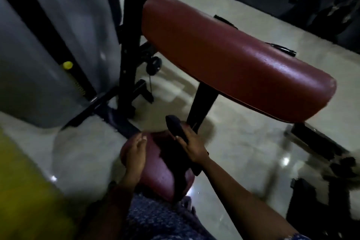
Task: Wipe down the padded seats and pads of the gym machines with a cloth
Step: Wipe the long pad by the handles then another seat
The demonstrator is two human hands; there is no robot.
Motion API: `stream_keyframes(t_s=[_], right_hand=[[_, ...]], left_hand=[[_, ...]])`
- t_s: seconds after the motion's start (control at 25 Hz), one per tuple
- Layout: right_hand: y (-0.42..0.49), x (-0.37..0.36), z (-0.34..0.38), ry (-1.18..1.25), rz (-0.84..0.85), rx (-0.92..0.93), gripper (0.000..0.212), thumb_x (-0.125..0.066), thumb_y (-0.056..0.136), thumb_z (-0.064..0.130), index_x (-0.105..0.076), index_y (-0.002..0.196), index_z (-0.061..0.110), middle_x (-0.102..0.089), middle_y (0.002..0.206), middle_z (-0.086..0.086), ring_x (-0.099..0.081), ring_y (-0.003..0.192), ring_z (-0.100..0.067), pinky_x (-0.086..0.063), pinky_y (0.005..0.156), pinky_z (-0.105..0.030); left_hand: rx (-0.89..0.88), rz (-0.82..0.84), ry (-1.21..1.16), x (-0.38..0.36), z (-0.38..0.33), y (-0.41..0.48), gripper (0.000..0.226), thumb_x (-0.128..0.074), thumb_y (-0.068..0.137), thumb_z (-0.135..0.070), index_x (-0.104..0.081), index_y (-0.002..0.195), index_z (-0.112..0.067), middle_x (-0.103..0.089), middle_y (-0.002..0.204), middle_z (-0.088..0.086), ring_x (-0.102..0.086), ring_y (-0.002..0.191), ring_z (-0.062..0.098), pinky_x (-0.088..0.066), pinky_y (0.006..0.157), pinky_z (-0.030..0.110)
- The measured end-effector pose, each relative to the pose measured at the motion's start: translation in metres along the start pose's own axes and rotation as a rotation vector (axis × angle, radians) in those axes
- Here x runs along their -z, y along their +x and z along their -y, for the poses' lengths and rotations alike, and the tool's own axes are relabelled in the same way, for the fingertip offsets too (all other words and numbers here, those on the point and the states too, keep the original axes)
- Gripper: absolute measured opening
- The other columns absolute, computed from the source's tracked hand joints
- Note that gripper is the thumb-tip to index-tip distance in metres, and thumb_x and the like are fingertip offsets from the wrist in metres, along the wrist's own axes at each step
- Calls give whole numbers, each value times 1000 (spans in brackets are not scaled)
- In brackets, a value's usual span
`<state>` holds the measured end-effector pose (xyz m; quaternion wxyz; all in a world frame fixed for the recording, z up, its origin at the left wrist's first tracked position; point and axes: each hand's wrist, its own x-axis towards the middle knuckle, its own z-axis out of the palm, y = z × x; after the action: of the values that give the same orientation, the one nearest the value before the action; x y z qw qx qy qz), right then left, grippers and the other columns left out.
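I see right grip (191, 149) curled round dark cloth (174, 125) above seat (161, 173) | left grip (134, 152) relaxed, empty, on seat edge | pad (233, 54) beyond

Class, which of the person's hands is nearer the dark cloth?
Right. The right hand grips the dark cloth over the small red padded seat; the left hand rests on the seat's left edge, not holding the cloth.

Pale glossy floor (243, 152), light spots reflected in it. Grey panel (58, 25) at left, with a yellow knob (67, 65) on its black strip. Black upright frame (128, 45) beside the panel; small pulley wheel (154, 65) just right of it. Dark, blurred equipment (331, 6) at top right.
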<state>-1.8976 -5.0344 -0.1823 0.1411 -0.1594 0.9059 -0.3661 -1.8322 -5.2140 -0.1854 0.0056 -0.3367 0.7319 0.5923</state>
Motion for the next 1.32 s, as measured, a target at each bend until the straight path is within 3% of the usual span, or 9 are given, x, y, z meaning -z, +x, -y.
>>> stream_keyframes(t_s=[0.12, 0.36, 0.48, 0.56, 0.64, 0.8, 1.08, 1.2, 1.32], right_hand=[[-14, -11, -10, -166, 151, 85, 52, -46, 97, 33, -29, 146, 25, -46, 135, -12, -47, 119, -30, -38, 95, -34], [-40, -36, -37, -570, 313, 386, 55, -44, 96, 40, -22, 146, 35, -46, 136, -11, -45, 115, -34, -39, 95, -41], [-57, -55, -45, -716, 195, 634, 51, -40, 86, 39, -48, 135, 32, -60, 122, -13, -59, 92, -37, -50, 72, -42], [-67, -78, -55, -743, 195, 726, 55, -37, 76, 42, -54, 128, 34, -65, 116, -10, -64, 87, -36, -53, 61, -40], [-71, -113, -73, -761, 237, 771, 55, -39, 78, 47, -44, 132, 37, -57, 130, -10, -59, 109, -36, -53, 73, -44], [-71, -145, -103, -800, 254, 863, 55, -46, 85, 54, -40, 137, 39, -31, 152, -6, -25, 138, -32, -32, 105, -50], [22, -150, -84, -716, 324, 1205, 54, -40, 85, 57, -46, 134, 38, -39, 148, -3, -33, 136, -29, -36, 103, -47], [75, -159, -61, -770, 358, 1295, 53, -38, 86, 54, -44, 136, 37, -41, 146, -3, -36, 135, -29, -38, 102, -46], [97, -164, -42, -755, 328, 1304, 53, -38, 86, 51, -46, 135, 35, -43, 145, -4, -39, 132, -31, -40, 99, -47]], left_hand=[[75, -126, -122, -1, 31, -44, 39, -39, 100, -16, -43, 136, -3, -42, 144, 10, -40, 133, 25, -27, 112, 32], [254, -320, -327, -31, 95, -109, 43, -38, 100, -26, -41, 139, -9, -43, 145, 11, -43, 130, 26, -32, 107, 33], [353, -427, -524, -51, 121, -130, 43, -39, 100, -28, -41, 140, -13, -43, 144, 11, -44, 128, 29, -36, 107, 41], [353, -459, -677, -64, 137, -135, 42, -39, 100, -29, -40, 140, -16, -43, 143, 11, -44, 128, 28, -35, 108, 42], [363, -478, -746, -82, 161, -139, 40, -39, 100, -33, -40, 138, -24, -42, 145, 7, -42, 130, 25, -33, 110, 41], [402, -558, -804, -109, 196, -138, 45, -36, 99, -36, -36, 143, -24, -40, 146, 5, -38, 133, 25, -30, 105, 35], [384, -685, -862, -116, 196, -83, 50, -33, 98, -42, -40, 141, -17, -49, 138, 9, -47, 123, 25, -33, 94, 29], [383, -772, -882, -115, 189, -54, 52, -35, 98, -43, -48, 134, -8, -53, 134, 12, -50, 119, 25, -37, 102, 36], [355, -731, -978, -117, 183, -29, 85, -37, 76, -78, -58, 125, -11, -59, 128, 10, -54, 118, 25, -37, 108, 44]])
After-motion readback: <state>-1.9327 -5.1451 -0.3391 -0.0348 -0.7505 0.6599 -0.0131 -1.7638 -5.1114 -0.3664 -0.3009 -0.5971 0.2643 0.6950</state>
